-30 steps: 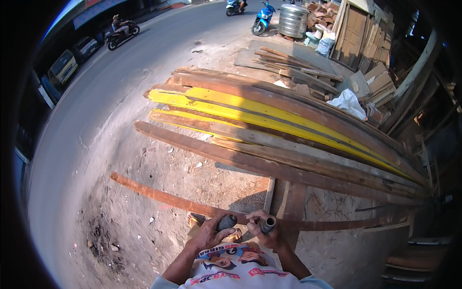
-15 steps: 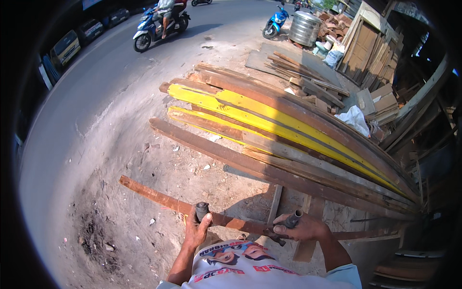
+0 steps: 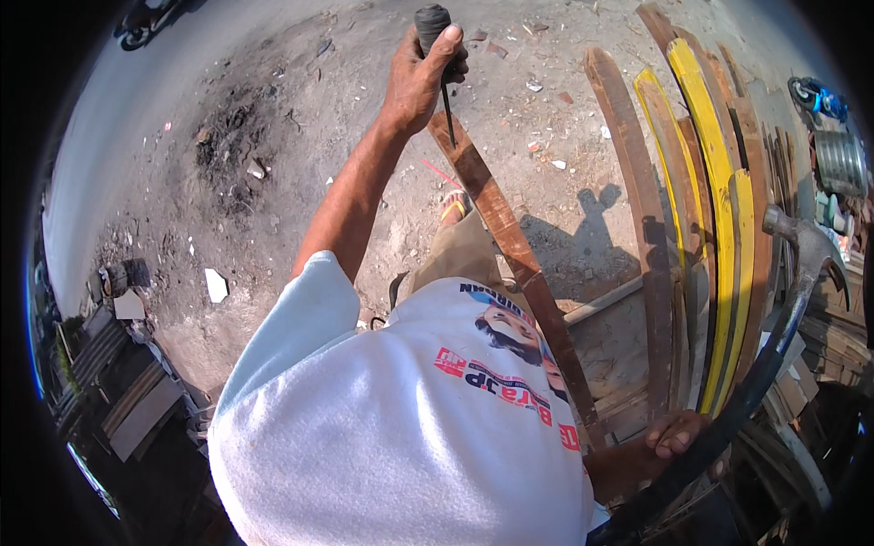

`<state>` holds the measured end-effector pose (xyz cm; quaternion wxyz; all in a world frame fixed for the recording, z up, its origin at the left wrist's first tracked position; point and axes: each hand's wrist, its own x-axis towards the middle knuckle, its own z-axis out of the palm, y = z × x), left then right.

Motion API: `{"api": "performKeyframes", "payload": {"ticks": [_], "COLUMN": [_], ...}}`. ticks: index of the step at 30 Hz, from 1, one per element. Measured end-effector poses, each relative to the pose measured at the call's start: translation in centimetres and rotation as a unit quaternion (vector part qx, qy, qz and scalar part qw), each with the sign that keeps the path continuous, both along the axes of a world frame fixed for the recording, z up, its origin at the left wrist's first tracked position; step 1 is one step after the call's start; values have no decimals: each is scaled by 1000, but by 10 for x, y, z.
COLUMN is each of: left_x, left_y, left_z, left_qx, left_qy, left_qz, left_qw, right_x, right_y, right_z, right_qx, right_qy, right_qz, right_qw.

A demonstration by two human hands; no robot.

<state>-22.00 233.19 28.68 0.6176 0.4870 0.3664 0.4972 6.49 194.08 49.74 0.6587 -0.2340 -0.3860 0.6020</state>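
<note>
since half a second ago both hands have lifted away from the waist and spread wide apart, and the view has swung round so the plank pile now runs up the right side. left hand (image 3: 421, 77) is stretched out ahead, fist wrapped tight round the dark handle of a thin metal spike (image 3: 445, 86) whose tip meets the end of a long brown plank (image 3: 510, 246). right hand (image 3: 669, 446) is clenched low on the shaft of a claw hammer (image 3: 801, 264) raised beside the yellow planks (image 3: 719, 209). a metal drum (image 3: 839, 162) stands at far right, contents hidden.
</note>
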Motion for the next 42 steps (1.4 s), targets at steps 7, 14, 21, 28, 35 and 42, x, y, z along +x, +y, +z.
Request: {"api": "performKeyframes", "payload": {"ticks": [7, 14, 21, 28, 35, 42], "left_x": [14, 36, 65, 77, 87, 83], "left_y": [42, 47, 63, 71, 68, 69], "left_z": [-30, 3, -62, -73, -69, -92], "left_qx": [-58, 123, 219, 61, 33, 22], "left_qy": [36, 436, 360, 332, 282, 258], "left_qz": [39, 176, 257, -45, -129, -130], "left_qw": [997, 874, 870, 940, 950, 957], "right_x": [-41, -61, -68, -35, 19, 5], "right_y": [131, 156, 215, 301, 398, 412], "right_z": [-52, -111, -100, -65, -81, -107], "right_qx": [-260, -290, -344, -228, -155, -209], "right_qy": [-224, -486, -435, -510, -706, -848], "right_qz": [-259, -256, -111, -252, -243, 25], "right_qw": [903, 784, 825, 790, 647, 486]}}
